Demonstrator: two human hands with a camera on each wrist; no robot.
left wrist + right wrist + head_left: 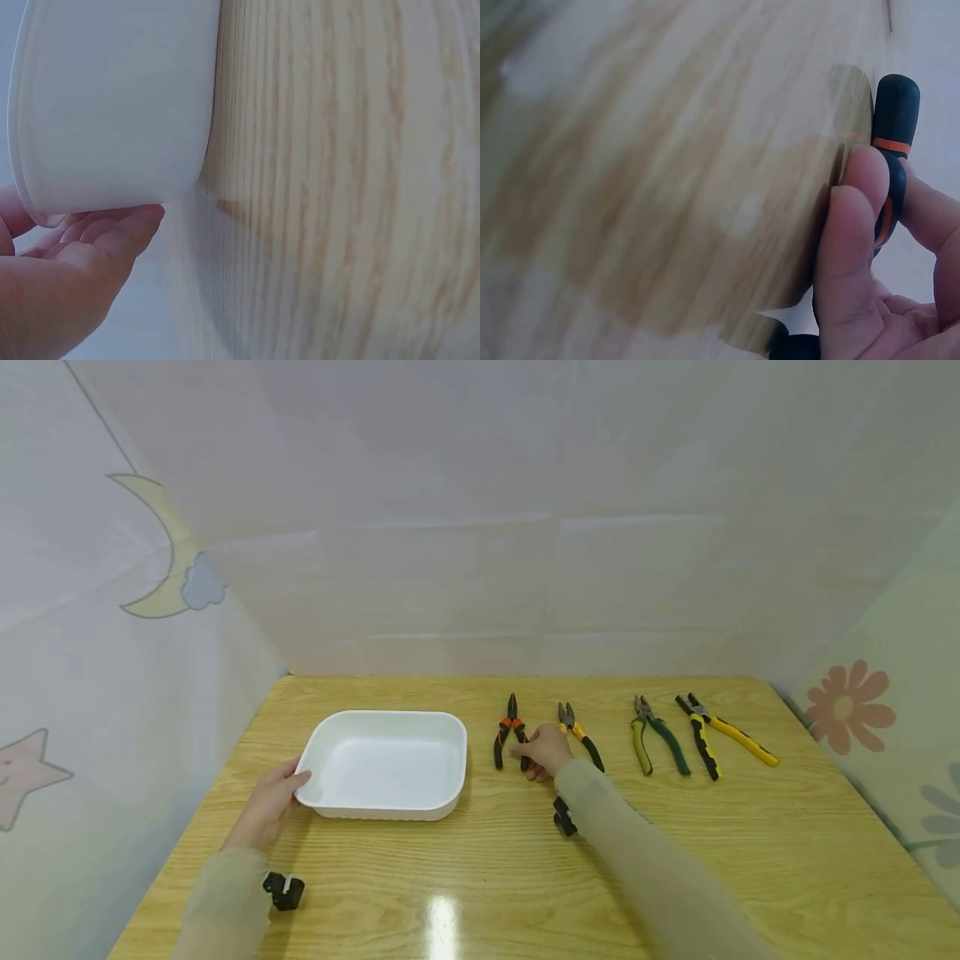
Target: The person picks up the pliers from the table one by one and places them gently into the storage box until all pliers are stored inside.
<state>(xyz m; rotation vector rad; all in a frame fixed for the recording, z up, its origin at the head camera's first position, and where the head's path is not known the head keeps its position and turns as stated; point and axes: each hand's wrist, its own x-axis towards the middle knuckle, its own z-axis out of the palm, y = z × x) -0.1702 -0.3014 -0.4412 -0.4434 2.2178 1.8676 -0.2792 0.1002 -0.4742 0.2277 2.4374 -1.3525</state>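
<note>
A white tub (315, 803) stands on the table, and my left hand (266, 802) grips its left end. The thumb lies over the rim, and in the left wrist view the fingers of the left hand (75, 270) press the outer wall. Needle-nose pliers (512, 723) with black and orange handles lie to the right of the tub, jaws pointing away. My right hand (547, 750) pinches their right handle; in the right wrist view that black handle (896, 112) shows between thumb and fingers. The hand partly hides it.
Just right of the right hand lie pliers with yellow and black handles (591, 750). Farther right are green-handled pliers (670, 745) and larger yellow and black pliers (738, 739). All rest on the wooden table (360, 893), with a pale cloth wall (480, 577) behind.
</note>
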